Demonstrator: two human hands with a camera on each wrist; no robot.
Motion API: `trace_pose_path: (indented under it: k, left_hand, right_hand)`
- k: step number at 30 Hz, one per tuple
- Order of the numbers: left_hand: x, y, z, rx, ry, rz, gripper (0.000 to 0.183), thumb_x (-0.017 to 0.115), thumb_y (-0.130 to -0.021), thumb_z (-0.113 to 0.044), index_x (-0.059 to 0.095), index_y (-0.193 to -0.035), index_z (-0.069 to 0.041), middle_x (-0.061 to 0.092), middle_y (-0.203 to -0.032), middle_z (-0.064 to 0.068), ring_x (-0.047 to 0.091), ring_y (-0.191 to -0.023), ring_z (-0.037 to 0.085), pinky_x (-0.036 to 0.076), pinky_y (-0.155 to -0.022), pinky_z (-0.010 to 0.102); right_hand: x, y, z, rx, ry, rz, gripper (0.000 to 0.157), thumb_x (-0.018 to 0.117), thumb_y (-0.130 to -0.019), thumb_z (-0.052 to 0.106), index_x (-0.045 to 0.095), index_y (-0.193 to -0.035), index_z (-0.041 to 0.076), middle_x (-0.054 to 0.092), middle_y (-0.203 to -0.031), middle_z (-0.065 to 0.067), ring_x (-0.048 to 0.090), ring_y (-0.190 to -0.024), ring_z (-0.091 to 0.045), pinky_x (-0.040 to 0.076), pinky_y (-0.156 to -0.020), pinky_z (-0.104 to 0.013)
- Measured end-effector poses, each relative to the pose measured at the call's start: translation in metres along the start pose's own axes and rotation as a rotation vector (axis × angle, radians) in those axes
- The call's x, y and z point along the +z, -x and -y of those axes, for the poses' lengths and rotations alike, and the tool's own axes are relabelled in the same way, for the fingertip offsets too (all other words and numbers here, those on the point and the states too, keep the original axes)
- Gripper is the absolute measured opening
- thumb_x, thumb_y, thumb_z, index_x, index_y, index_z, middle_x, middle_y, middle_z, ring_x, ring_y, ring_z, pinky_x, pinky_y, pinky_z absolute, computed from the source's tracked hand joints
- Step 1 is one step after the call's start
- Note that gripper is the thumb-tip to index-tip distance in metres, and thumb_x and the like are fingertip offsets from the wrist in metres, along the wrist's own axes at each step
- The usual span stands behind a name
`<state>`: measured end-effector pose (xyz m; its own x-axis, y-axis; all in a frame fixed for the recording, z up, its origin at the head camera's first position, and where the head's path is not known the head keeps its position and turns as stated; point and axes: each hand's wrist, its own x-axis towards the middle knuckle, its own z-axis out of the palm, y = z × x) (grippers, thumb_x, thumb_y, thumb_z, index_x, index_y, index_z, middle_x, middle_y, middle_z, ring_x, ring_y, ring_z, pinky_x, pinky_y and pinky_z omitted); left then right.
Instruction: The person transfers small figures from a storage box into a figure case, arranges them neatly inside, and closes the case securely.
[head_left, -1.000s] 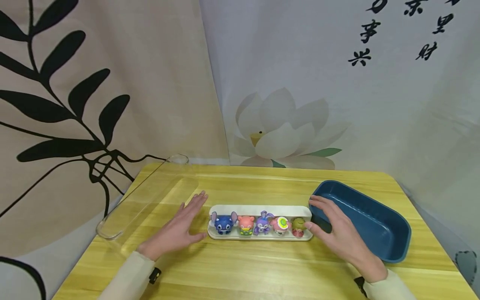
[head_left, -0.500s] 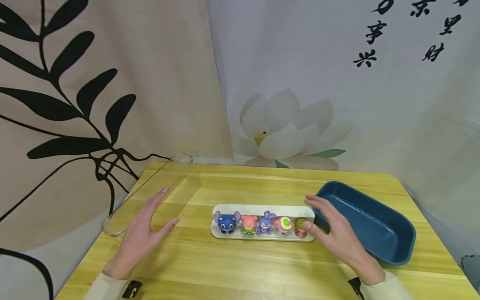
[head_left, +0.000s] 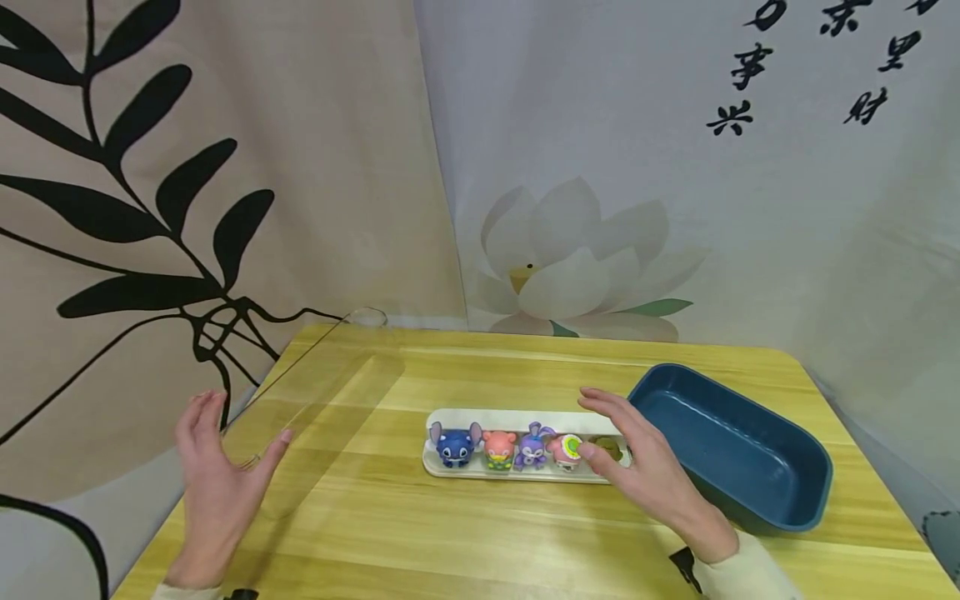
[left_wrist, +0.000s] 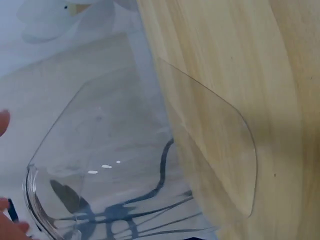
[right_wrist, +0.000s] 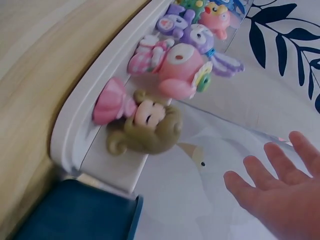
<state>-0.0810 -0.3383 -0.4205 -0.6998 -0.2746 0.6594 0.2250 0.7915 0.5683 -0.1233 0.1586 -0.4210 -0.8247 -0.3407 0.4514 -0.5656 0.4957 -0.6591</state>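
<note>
My left hand (head_left: 225,483) is at the left side of the table, thumb and fingers spread, right at the near end of a long clear plastic cover (head_left: 341,367). In the left wrist view the cover (left_wrist: 115,135) stands with its curved edge showing, fingertips at the left border. A white tray (head_left: 517,419) holds a row of small figurines: a blue big-eared one (head_left: 455,448), a pink one (head_left: 498,449), a purple rabbit (head_left: 532,447), a pink one with a swirl, and a brown-haired doll (right_wrist: 150,120). My right hand (head_left: 660,471), fingers extended, hovers by the tray's right end, partly hiding the doll.
A dark blue rectangular dish (head_left: 750,450) stands at an angle on the right of the wooden table (head_left: 420,542), close to the tray's right end. Behind the table hangs a printed cloth (head_left: 337,167) with leaves, a lotus and characters.
My left hand has moved left from beside the tray to the clear cover's near end. My right hand has shifted slightly left over the tray's end. Tray and dish stay in place.
</note>
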Motion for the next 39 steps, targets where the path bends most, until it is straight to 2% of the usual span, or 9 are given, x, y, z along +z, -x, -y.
trace_pose_path:
  k: [5,10,13,15,17,20,24,31,39]
  left_hand:
    - [-0.005,-0.001,0.004,-0.285,-0.06,0.162,0.12,0.089,-0.083,-0.031,0.006,-0.167,-0.008,-0.009,-0.172,0.014,0.004,-0.156,0.046,0.027,-0.108,0.082]
    - [-0.007,-0.001,0.013,-0.414,-0.052,0.277,0.128,0.085,-0.086,-0.04,-0.011,-0.165,-0.009,-0.02,-0.169,0.022,-0.008,-0.153,0.052,0.01,-0.112,0.083]
    - [-0.007,-0.001,0.017,-0.476,-0.032,0.296,0.129,0.084,-0.087,-0.043,-0.013,-0.165,-0.01,-0.009,-0.17,0.026,0.001,-0.153,0.054,0.013,-0.116,0.08]
    - [-0.005,-0.002,0.017,-0.523,-0.008,0.295,0.128,0.084,-0.086,-0.044,-0.011,-0.166,-0.011,0.005,-0.17,0.027,0.012,-0.152,0.053,0.02,-0.117,0.076]
    - [-0.003,-0.001,0.017,-0.572,0.013,0.278,0.124,0.084,-0.086,-0.045,-0.004,-0.167,-0.012,0.02,-0.169,0.024,0.029,-0.148,0.049,0.037,-0.113,0.067]
    - [0.0,0.001,0.018,-0.626,0.046,0.235,0.114,0.085,-0.086,-0.044,0.01,-0.167,-0.016,0.038,-0.163,0.018,0.048,-0.131,0.036,0.052,-0.093,0.037]
    - [0.005,0.003,0.021,-0.659,0.102,0.153,0.098,0.085,-0.087,-0.038,0.027,-0.163,-0.019,0.046,-0.156,0.011,0.047,-0.114,0.018,0.042,-0.078,0.017]
    - [0.009,0.001,0.021,-0.612,0.227,0.046,0.087,0.086,-0.087,-0.027,0.037,-0.159,-0.025,0.049,-0.151,0.005,0.044,-0.127,0.012,0.039,-0.111,0.027]
    - [0.008,-0.011,0.007,-0.568,0.377,-0.016,0.081,0.085,-0.088,-0.013,0.041,-0.155,-0.028,0.053,-0.15,-0.001,0.047,-0.131,0.019,0.044,-0.092,0.009]
  right_hand:
    - [0.008,-0.004,0.005,-0.026,-0.028,0.014,0.054,0.071,-0.098,0.019,0.054,-0.149,0.024,0.049,-0.156,0.002,0.045,-0.144,-0.029,0.046,-0.104,-0.066]
    - [0.015,-0.007,0.009,-0.018,-0.064,0.042,0.051,0.071,-0.098,0.02,0.056,-0.147,0.024,0.049,-0.156,0.001,0.059,-0.123,-0.022,0.059,-0.083,-0.044]
    - [0.019,-0.009,0.01,-0.004,-0.087,0.055,0.047,0.07,-0.099,0.022,0.058,-0.144,0.022,0.05,-0.155,-0.001,0.063,-0.086,-0.014,0.053,-0.057,-0.027]
    - [0.022,-0.01,0.01,-0.004,-0.091,0.06,0.045,0.07,-0.1,0.024,0.059,-0.143,0.02,0.051,-0.154,-0.002,0.059,-0.076,-0.012,0.048,-0.05,-0.023]
    - [0.024,-0.011,0.011,-0.014,-0.08,0.06,0.045,0.07,-0.099,0.024,0.059,-0.142,0.02,0.052,-0.153,-0.002,0.062,-0.081,-0.011,0.046,-0.048,-0.022]
    - [0.026,-0.012,0.012,-0.039,-0.066,0.054,0.046,0.07,-0.098,0.022,0.06,-0.142,0.02,0.052,-0.153,-0.003,0.064,-0.095,-0.012,0.045,-0.047,-0.021]
    - [0.028,-0.014,0.013,-0.064,-0.054,0.048,0.047,0.071,-0.097,0.023,0.06,-0.143,0.02,0.052,-0.153,-0.001,0.063,-0.091,-0.009,0.044,-0.048,-0.019]
    - [0.026,-0.017,0.016,-0.069,-0.048,0.041,0.047,0.071,-0.097,0.022,0.06,-0.142,0.017,0.053,-0.153,-0.002,0.052,-0.062,-0.002,0.046,-0.048,-0.022]
    - [0.02,-0.018,0.018,-0.066,-0.046,0.028,0.048,0.071,-0.098,0.024,0.059,-0.144,0.02,0.052,-0.154,-0.001,0.063,-0.111,-0.017,0.057,-0.067,-0.031]
